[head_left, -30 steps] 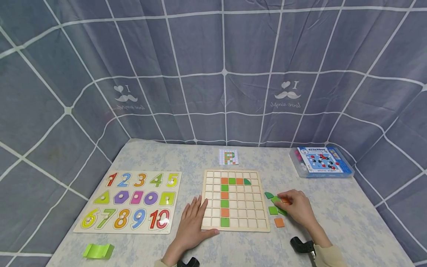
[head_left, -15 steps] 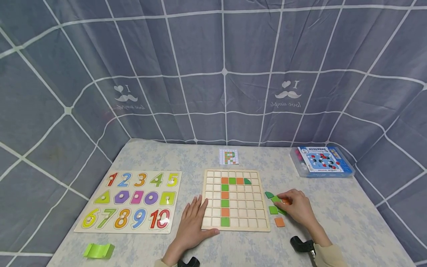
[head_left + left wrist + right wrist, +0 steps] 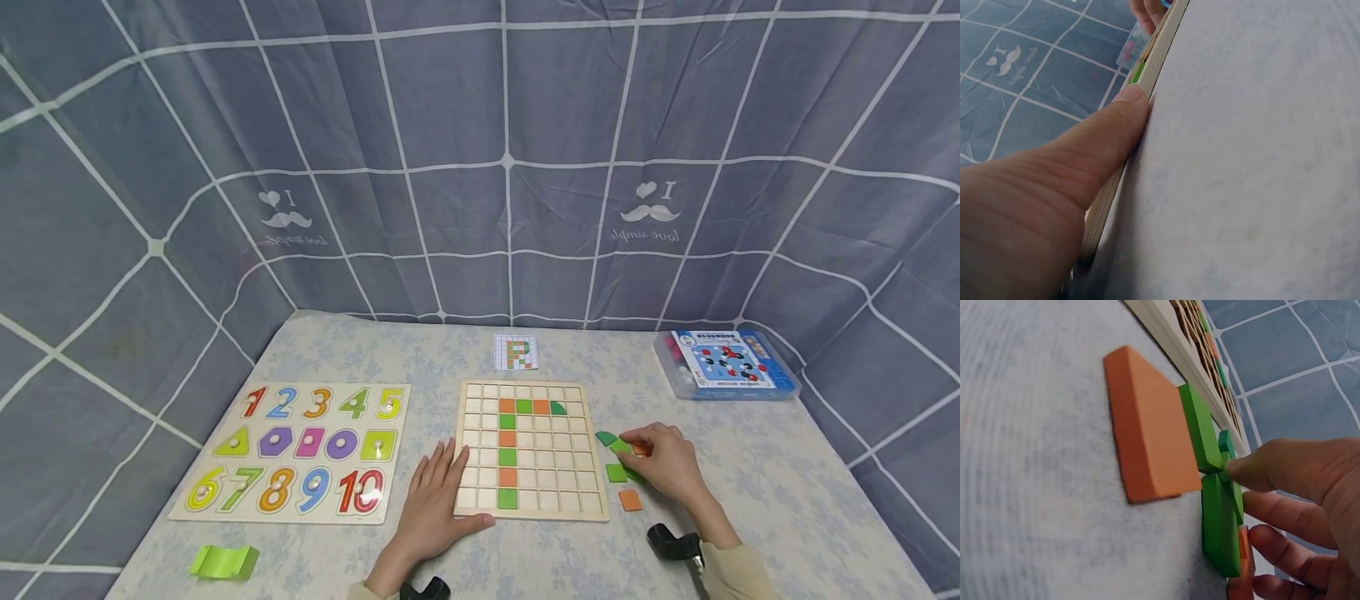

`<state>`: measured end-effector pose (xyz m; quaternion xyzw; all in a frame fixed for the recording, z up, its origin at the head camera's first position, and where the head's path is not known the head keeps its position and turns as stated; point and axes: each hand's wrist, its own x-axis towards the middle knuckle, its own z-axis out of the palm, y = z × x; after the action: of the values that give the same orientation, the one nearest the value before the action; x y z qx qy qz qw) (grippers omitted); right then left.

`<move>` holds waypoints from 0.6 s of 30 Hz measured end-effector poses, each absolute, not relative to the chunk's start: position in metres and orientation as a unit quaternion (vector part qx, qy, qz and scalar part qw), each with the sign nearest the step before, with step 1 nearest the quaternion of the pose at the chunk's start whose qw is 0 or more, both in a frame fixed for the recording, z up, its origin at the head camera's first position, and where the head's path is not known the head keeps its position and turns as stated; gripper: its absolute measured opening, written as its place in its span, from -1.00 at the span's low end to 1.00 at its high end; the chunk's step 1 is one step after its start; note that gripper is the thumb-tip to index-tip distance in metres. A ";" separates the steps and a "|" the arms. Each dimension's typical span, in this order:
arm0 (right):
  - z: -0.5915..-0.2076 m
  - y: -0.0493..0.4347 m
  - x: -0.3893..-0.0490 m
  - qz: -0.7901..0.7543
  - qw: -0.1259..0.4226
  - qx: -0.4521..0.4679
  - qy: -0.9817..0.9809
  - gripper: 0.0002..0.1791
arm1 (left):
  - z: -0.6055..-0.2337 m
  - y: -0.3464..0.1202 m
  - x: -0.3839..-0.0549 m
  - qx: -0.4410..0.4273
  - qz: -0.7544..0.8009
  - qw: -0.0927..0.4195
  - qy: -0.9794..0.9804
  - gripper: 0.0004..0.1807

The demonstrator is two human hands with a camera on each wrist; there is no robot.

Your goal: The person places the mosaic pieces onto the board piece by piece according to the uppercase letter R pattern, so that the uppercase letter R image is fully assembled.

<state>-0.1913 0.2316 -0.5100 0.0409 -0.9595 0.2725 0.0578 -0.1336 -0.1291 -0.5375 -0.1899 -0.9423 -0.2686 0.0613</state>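
Green tile [image 3: 618, 447], just right of the gridded board [image 3: 551, 459], is pinched between curled thumb and index finger of the right hand [image 3: 665, 463], the board being touched by the left hand's [image 3: 432, 515] spread fingers, and is probably best raised level, neighbouring tiles [image 3: 617, 473] left undisturbed.

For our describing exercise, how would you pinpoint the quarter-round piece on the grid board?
Find the wooden grid board. The dark green piece is at the right end of its top row of pieces. Unlike the square tiles there, it is curved.

9 pcs [image 3: 507, 457] on gridded brd [image 3: 547, 458], 2 hands [image 3: 431, 512]
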 end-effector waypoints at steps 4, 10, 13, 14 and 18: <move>-0.509 0.229 -0.193 0.273 0.051 0.033 -0.960 -0.65 | -0.538 -0.129 -0.134 -0.189 -0.269 0.059 -0.943 0.11; -0.510 0.229 -0.196 0.281 0.048 0.025 -0.958 -0.67 | -0.536 -0.129 -0.134 -0.188 -0.271 0.057 -0.942 0.11; -0.511 0.229 -0.198 0.285 0.049 0.024 -0.957 -0.69 | -0.536 -0.129 -0.133 -0.188 -0.272 0.058 -0.942 0.11; -0.511 0.229 -0.198 0.287 0.049 0.024 -0.956 -0.70 | -0.536 -0.129 -0.133 -0.188 -0.272 0.058 -0.942 0.11; -0.513 0.229 -0.198 0.293 0.053 0.025 -0.954 -0.71 | -0.537 -0.129 -0.133 -0.189 -0.270 0.060 -0.942 0.11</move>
<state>-0.1983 0.2290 -0.5129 0.0250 -0.9543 0.2931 0.0533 -0.1330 -0.1285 -0.5367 -0.1888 -0.9423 -0.2697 0.0599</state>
